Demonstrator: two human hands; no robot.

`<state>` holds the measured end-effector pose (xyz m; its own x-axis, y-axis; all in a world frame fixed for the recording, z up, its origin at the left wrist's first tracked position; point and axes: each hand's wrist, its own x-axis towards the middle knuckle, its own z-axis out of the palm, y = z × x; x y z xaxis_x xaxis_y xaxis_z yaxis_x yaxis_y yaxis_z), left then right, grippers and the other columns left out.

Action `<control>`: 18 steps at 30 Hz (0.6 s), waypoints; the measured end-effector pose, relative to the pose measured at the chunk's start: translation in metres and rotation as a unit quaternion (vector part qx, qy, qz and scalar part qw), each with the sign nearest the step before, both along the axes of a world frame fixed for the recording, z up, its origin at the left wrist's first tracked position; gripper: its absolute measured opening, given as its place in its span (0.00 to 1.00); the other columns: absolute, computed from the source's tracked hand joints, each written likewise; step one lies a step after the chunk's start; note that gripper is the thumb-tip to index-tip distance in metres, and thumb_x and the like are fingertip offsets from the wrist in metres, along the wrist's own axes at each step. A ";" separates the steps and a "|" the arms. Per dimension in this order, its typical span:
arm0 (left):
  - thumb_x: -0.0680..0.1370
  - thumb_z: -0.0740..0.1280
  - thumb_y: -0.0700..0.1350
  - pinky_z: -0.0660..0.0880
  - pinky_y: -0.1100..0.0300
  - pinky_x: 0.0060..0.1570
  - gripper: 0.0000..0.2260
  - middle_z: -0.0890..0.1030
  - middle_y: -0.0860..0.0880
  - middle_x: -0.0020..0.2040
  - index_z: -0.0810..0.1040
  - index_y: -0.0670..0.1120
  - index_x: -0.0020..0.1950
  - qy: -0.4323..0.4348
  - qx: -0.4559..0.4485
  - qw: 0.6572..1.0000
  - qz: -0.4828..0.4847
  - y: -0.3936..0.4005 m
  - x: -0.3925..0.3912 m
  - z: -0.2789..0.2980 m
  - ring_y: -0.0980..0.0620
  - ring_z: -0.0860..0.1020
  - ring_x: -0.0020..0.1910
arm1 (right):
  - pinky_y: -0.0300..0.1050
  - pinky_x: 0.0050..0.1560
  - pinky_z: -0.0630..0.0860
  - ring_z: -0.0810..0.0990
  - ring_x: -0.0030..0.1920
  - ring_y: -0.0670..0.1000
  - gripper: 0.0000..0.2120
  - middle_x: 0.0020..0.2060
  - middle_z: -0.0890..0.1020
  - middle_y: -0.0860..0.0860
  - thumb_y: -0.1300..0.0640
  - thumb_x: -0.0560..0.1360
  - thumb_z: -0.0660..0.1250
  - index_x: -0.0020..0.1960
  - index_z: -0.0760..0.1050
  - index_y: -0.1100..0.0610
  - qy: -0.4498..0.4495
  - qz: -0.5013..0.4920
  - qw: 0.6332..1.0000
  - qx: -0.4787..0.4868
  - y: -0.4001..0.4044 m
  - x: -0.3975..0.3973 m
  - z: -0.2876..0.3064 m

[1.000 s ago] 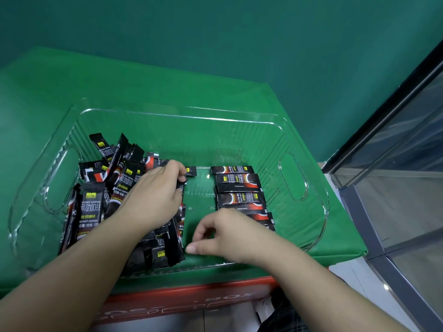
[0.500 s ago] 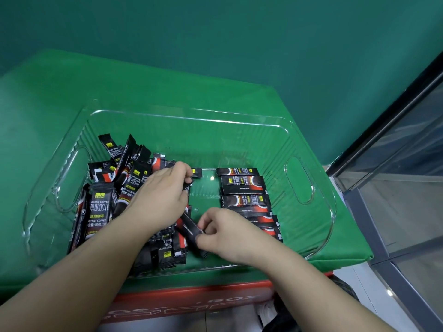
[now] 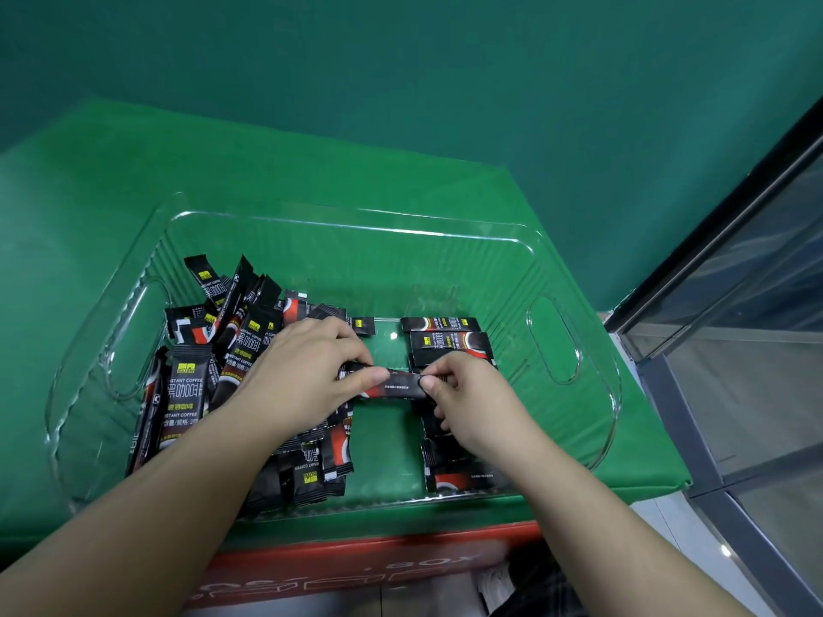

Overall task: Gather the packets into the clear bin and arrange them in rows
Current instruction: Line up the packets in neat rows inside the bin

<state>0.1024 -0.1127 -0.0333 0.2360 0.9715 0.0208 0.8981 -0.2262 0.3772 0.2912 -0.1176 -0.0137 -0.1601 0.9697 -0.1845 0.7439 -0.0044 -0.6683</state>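
Holding one instant-coffee packet [image 3: 397, 385] level above the clear bin [image 3: 347, 224], left hand [image 3: 303, 376] and right hand [image 3: 467, 394] each pinched an end; best lowered flat, aligned beside the finished row [image 3: 447, 338], away from the loose heap [image 3: 213, 349].

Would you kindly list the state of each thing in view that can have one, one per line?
clear bin: upright, open-topped, on the green cover.
held packet: level, pinched at both ends above the bin floor.
left hand: pinches the packet's left end.
right hand: pinches the packet's right end.
loose packets: jumbled heap in the bin's left half.
arranged packets: flat in a row on the right, partly hidden by the right hand.
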 end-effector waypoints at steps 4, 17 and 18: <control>0.79 0.58 0.58 0.59 0.57 0.67 0.12 0.73 0.57 0.62 0.76 0.54 0.55 0.014 0.014 1.000 0.004 0.001 0.001 -0.001 0.54 0.67 0.63 | 0.32 0.31 0.72 0.75 0.31 0.44 0.06 0.33 0.76 0.49 0.60 0.80 0.61 0.44 0.71 0.53 0.040 -0.032 0.999 -0.003 0.003 0.004 0.004; 0.83 0.51 0.47 0.63 0.56 0.47 0.08 0.71 0.54 0.42 0.68 0.48 0.49 -0.015 0.025 0.998 0.058 0.002 0.002 -0.005 0.51 0.70 0.47 | 0.40 0.33 0.68 0.73 0.34 0.47 0.11 0.36 0.76 0.48 0.60 0.79 0.60 0.40 0.72 0.48 -0.136 0.041 0.990 -0.028 0.009 0.034 0.022; 0.83 0.51 0.47 0.61 0.57 0.46 0.08 0.70 0.55 0.41 0.67 0.48 0.48 -0.021 0.027 0.998 0.061 0.001 0.002 -0.004 0.51 0.69 0.46 | 0.40 0.33 0.67 0.73 0.35 0.48 0.10 0.37 0.77 0.49 0.60 0.79 0.60 0.41 0.73 0.49 -0.158 0.061 0.984 -0.051 0.008 0.036 0.027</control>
<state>0.1043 -0.1116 -0.0370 0.1135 0.9903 0.0805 0.9035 -0.1366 0.4062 0.3273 -0.1094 0.0129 -0.1939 0.9207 -0.3388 0.9137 0.0438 -0.4039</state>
